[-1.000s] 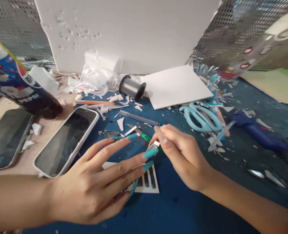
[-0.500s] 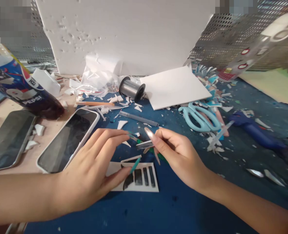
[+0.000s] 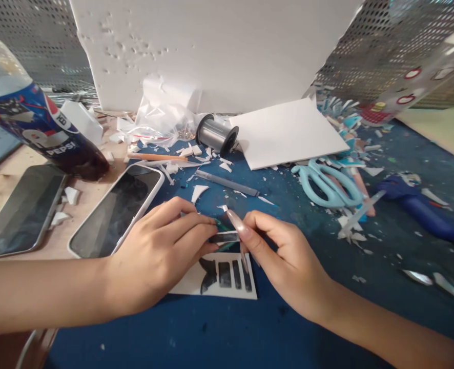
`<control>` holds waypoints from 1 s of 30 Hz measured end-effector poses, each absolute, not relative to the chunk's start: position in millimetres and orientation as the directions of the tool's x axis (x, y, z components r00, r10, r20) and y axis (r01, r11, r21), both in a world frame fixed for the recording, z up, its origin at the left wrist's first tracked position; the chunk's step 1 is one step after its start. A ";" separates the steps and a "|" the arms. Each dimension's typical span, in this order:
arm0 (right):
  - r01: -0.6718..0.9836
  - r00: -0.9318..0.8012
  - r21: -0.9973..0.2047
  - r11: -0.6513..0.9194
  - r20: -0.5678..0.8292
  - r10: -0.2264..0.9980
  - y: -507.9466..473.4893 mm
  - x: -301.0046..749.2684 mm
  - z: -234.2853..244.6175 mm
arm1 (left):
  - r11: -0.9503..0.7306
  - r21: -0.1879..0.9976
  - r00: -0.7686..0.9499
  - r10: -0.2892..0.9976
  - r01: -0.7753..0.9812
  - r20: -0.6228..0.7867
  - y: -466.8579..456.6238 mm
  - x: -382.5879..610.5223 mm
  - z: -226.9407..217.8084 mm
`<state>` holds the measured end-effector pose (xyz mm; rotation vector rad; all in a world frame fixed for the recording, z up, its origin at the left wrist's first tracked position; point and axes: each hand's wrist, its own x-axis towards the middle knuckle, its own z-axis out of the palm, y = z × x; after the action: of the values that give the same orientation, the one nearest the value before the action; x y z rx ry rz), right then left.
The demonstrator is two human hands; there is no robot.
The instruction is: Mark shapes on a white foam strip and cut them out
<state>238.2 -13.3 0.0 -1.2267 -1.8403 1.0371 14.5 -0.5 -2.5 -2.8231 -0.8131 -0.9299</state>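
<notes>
Between my hands is a small strip [image 3: 225,237] with a dark face and white edges. My right hand [image 3: 288,256] pinches its right end between thumb and fingers. At the other end, the bent fingers of my left hand [image 3: 160,259] close on it, partly hiding it. Something green [image 3: 222,225] shows behind the strip, mostly covered by my hands. Below them a white card [image 3: 188,289] lies on the blue surface, bearing dark cut-like shapes [image 3: 224,274]; my left hand covers part of it. A slim grey pen-like tool [image 3: 227,183] lies just beyond.
Two phones [image 3: 117,212] [image 3: 25,210] and a Pepsi bottle [image 3: 54,136] are on the left. Farther back are a wire spool [image 3: 216,134], a plastic bag [image 3: 161,115] and a white sheet [image 3: 292,136]. Light-blue scissors [image 3: 323,187], a dark-blue tool [image 3: 422,210] and scraps lie right.
My left hand has moved right, its thumb and fingers coming together at the strip's left end. The right hand still holds the strip. The whole view has shifted slightly.
</notes>
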 end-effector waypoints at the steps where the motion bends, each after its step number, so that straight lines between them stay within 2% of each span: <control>1: 0.401 -0.322 -0.880 0.254 0.124 0.939 -13.4 238.6 -0.8 | -0.863 0.100 0.681 0.458 0.496 0.572 -0.7 14.1 -2.2; 7: 0.458 -0.331 -0.811 0.364 0.225 0.917 -15.8 239.9 -2.4 | -0.866 0.091 0.682 0.448 0.492 0.579 -2.0 13.0 -2.8; 13: 0.450 -0.328 -0.795 0.405 0.275 0.904 -14.3 240.8 -1.0 | -0.867 0.079 0.685 0.442 0.492 0.579 -4.0 11.2 -5.2; 15: 0.499 -0.327 -0.734 0.461 0.333 0.884 -11.5 243.8 -2.8 | -0.858 0.062 0.688 0.449 0.509 0.570 -4.8 10.0 -1.9; 18: 0.638 -0.396 -0.484 0.599 0.461 0.794 -4.7 250.6 -7.8 | -0.821 0.016 0.682 0.485 0.571 0.548 -2.9 6.9 8.8; 21: 0.700 -0.470 -0.310 0.643 0.479 0.742 3.2 256.7 -12.8 | -0.758 -0.041 0.659 0.537 0.651 0.526 3.6 2.5 19.5; 26: 0.694 -0.495 -0.240 0.679 0.525 0.692 6.4 258.5 -9.9 | -0.687 -0.151 0.661 0.578 0.710 0.478 12.1 -0.9 18.2; 30: 0.519 -0.608 -0.278 0.808 0.544 0.578 -0.2 256.8 -7.8 | -0.708 -0.258 0.738 0.538 0.658 0.406 8.6 1.9 12.4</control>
<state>256.8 -0.2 -7.8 -0.8055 -2.3545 0.1214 1.9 8.6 12.4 -2.5532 -0.9190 -0.4260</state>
